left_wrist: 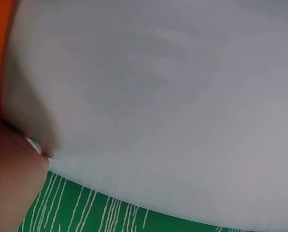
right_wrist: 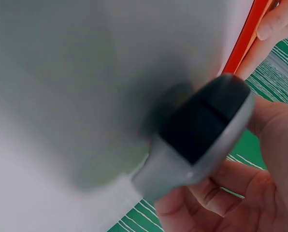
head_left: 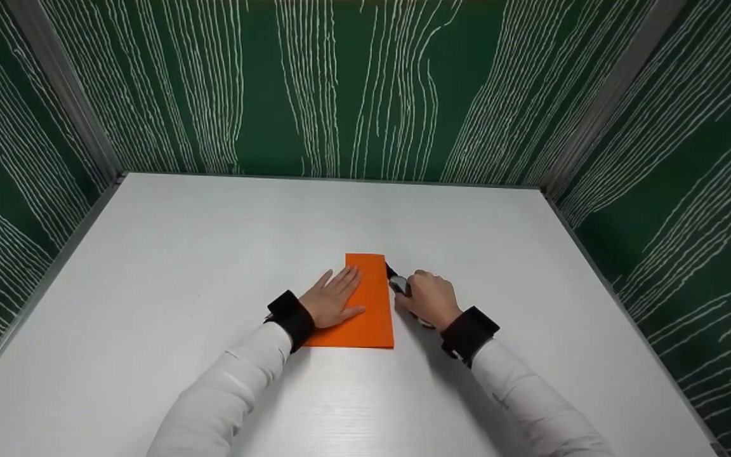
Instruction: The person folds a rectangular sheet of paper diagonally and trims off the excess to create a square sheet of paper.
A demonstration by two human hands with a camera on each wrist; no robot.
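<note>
A sheet of orange paper (head_left: 375, 304) lies on the white table, its layered edge showing in the right wrist view. My left hand (head_left: 332, 301) rests on its left part with fingers spread and palm down. Beside the right edge, my right hand (head_left: 430, 298) grips a black-and-grey handheld tool (right_wrist: 202, 130); I cannot tell its exact kind. The tool's dark front end reaches the paper's upper right edge in the head view. Fingers curl around the grey body, hiding much of it. In the left wrist view only part of the left hand (left_wrist: 13, 179) shows.
The white table (head_left: 213, 228) extends around the paper on all sides. Green panels with white wavy lines (head_left: 264, 82) stand behind it and at both sides, joined by grey posts (head_left: 61, 82). Black bands (head_left: 470, 333) wrap both wrists over white sleeves.
</note>
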